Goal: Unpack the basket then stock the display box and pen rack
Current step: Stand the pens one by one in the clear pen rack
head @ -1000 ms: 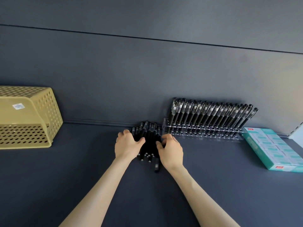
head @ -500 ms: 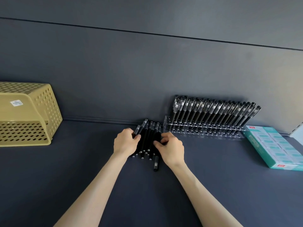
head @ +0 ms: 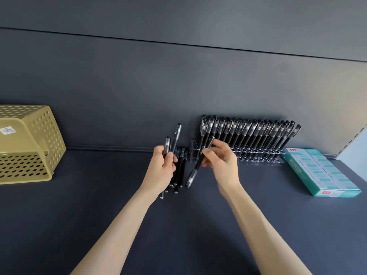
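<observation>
A clear pen rack (head: 256,157) stands against the back wall, filled with several black pens (head: 248,132), with free slots at its left end. Loose black pens (head: 181,167) lie in a pile on the dark shelf just left of the rack. My left hand (head: 161,169) holds two black pens (head: 171,143) upright above the pile. My right hand (head: 222,163) grips one black pen (head: 195,169) slanted, cap end down, in front of the rack's left end. The yellow perforated basket (head: 39,139) lies tipped on its side at far left.
A teal display box (head: 317,171) packed with small white-and-teal packs sits at the right, beside the rack. The dark wall rises right behind rack and pile. A pale panel edge (head: 355,147) shows at the far right.
Both hands have lifted off the pile. The left hand now holds two pens raised; the right hand has picked up one pen and moved right toward the rack's left end.
</observation>
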